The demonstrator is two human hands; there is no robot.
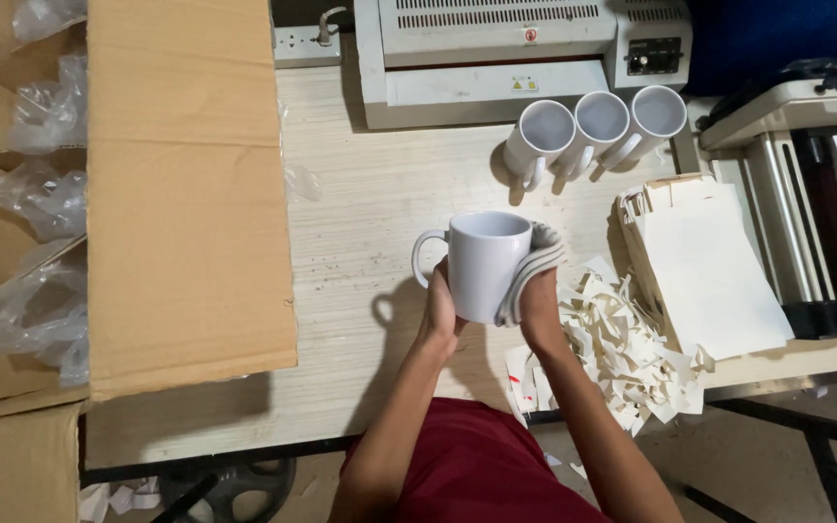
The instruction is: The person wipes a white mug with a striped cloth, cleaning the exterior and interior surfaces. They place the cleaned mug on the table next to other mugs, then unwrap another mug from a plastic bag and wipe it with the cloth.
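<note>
Your left hand (440, 308) grips a white mug (481, 263) above the pale counter (370, 213), beside the big cardboard box (186, 194); your right hand (538, 308) presses a folded grey cloth (535, 260) against the mug's side, near paper scraps (622, 349).
</note>
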